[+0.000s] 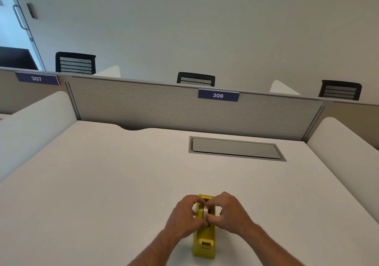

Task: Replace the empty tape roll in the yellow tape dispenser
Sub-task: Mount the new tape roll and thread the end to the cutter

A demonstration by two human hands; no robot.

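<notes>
Near the desk's front edge, the left hand [185, 216] and right hand [229, 212] meet over the dispenser [204, 239], fingers curled. Both pinch a whitish tape roll [205, 212] standing on edge in the dispenser's open top, the left from the left side, the right from the right. The yellow dispenser sits on the white desk [102, 183], its cutter end toward the person. Farther back, a grey hatch [235, 148] lies flush in the desk. Behind it stands a grey partition [143, 105] with a blue label [218, 95] reading 306.
</notes>
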